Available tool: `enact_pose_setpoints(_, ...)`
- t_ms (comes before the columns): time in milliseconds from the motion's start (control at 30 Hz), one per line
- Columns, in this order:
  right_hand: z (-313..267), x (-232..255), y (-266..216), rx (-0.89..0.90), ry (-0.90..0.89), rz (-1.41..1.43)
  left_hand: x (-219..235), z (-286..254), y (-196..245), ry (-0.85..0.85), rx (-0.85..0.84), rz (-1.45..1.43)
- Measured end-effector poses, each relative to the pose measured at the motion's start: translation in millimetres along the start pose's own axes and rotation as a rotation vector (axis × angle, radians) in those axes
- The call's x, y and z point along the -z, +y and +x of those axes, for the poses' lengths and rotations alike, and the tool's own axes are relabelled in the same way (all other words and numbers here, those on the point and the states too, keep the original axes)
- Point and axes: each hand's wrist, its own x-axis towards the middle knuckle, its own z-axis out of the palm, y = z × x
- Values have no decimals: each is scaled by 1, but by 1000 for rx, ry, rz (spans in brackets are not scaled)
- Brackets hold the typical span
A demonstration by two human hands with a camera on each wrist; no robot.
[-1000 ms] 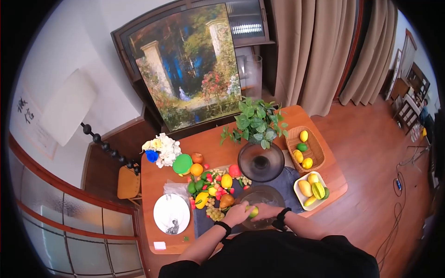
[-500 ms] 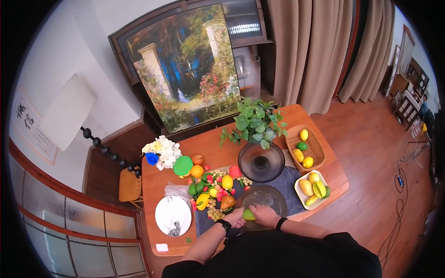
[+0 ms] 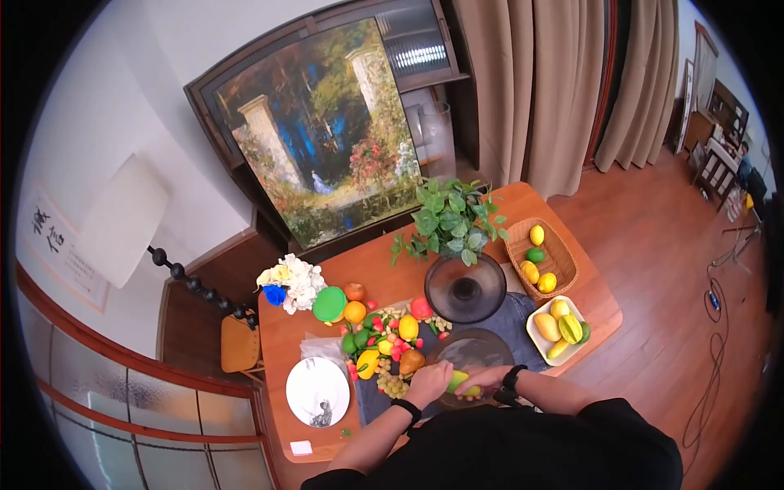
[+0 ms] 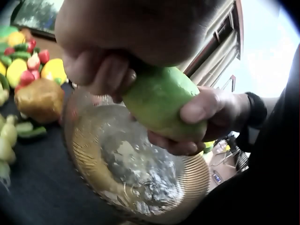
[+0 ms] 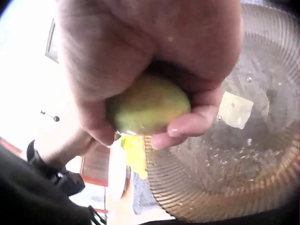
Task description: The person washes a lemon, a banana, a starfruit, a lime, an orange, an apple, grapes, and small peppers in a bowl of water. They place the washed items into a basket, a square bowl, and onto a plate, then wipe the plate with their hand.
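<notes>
Both hands grip a green, oblong fruit [image 3: 461, 383] over a ribbed glass bowl [image 3: 492, 349] holding water. The left hand [image 3: 429, 385] curls round one end, with the right hand [image 3: 485, 378] round the other. In the left wrist view, the wet fruit [image 4: 161, 101] lies between the left hand [image 4: 117, 42] and the right hand's thumb and fingers [image 4: 206, 112]. From the right wrist, the right hand [image 5: 150, 42] is seen wrapped round the fruit [image 5: 152, 105], whose far end is hidden. A pale, flat piece [image 5: 235, 109] shows in the bowl [image 5: 220, 173].
Mixed fruit, including a brown pear-like one [image 3: 412, 362], lies left of the bowl. Further left is a white plate [image 3: 318, 392]. Behind stand a dark glass dish [image 3: 465, 287] and a leafy plant [image 3: 457, 220]. At right are a wicker basket [image 3: 562, 263] and a cream tray [image 3: 536, 337], both with fruit.
The fruit has turned and is tilted differently between the hands, and both hands have shifted their hold on it. The head view has moved slightly, so the table appears further right.
</notes>
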Motion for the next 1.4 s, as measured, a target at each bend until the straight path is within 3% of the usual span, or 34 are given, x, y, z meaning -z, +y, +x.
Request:
enact_pose_setpoints(67, -10, 0, -5, -213, -144, 251, 2, -3, 3, -20, -152, -41)
enact_pose_setpoints(100, -7, 3, -3, -210, -145, 247, 1, -3, 2, -16, -153, -38)
enact_pose_setpoints(200, 1, 1, 6, -106, -105, 117, -10, -6, -5, -69, -6, -59)
enact_pose_setpoints(300, 4, -8, -3, -104, -42, -86, -46, -3, -46, -123, -66, -57)
enact_pose_setpoints(367, 3, -19, -11, -146, 194, -305, -74, -2, -76, -2, -243, 10)
enact_pose_setpoints(400, 0, -22, -12, -145, 195, -303, -66, 1, -69, -5, -244, 12)
enact_pose_setpoints(467, -4, -29, -12, 187, 487, -1130, -37, 4, -47, -591, 948, -875)
enact_pose_setpoints(500, -2, -25, -8, 187, 488, -1127, -36, 2, -48, -594, 949, -873)
enact_pose_setpoints(567, 3, -14, 3, 412, 490, -1315, -34, 1, -50, -661, 1176, -1276)
enact_pose_setpoints(600, -1, -16, -2, 411, 491, -1312, -29, 2, -49, -664, 1178, -1274)
enact_pose_setpoints(667, -8, -19, -13, 438, 490, -1379, -22, 5, -46, -826, 1152, -1358)
enact_pose_setpoints(700, -7, -22, -13, 438, 486, -1380, -25, 4, -41, -825, 1153, -1361)
enact_pose_setpoints(767, -5, -24, -13, 226, 441, -1099, -32, 7, -29, -474, 921, -837)
enact_pose_setpoints(800, -6, -25, -13, 225, 438, -1101, -32, 6, -30, -472, 922, -840)
enact_pose_setpoints(867, -8, -24, -16, 254, 485, -978, -29, 8, -35, -381, 400, -318)
enact_pose_setpoints(900, -7, -20, -16, 253, 484, -982, -35, 8, -39, -378, 400, -320)
enact_pose_setpoints(967, -3, -10, -9, 358, 382, -773, -53, 1, -46, -58, 94, -36)
enact_pose_setpoints(1000, -4, -6, -10, 357, 381, -775, -46, 0, -39, -57, 95, -37)
enact_pose_setpoints(1067, -7, 2, -14, 33, 60, -360, -12, -2, -2, -58, 10, -112)
enact_pose_setpoints(1100, -8, 6, -11, 30, 61, -364, 0, -2, 13, -54, 8, -115)
enact_pose_setpoints(1167, -6, 13, -2, -73, -204, -14, 14, -2, 33, -17, -117, -96)
enact_pose_setpoints(1200, -5, 15, -1, -87, -204, -19, 13, -1, 33, -9, -112, -108)
enact_pose_setpoints(1267, 0, 11, -6, -87, -74, -301, 7, 2, 24, -159, 66, -78)
enact_pose_setpoints(1300, -4, 4, -14, -115, -84, -311, 0, 4, 18, -224, 144, -54)
enact_pose_setpoints(1367, -19, -11, -35, 96, 188, -352, -34, 2, -18, -101, -122, -84)
enact_pose_setpoints(1400, -14, -6, -24, 77, 173, -365, -56, 7, -37, -154, 56, -207)
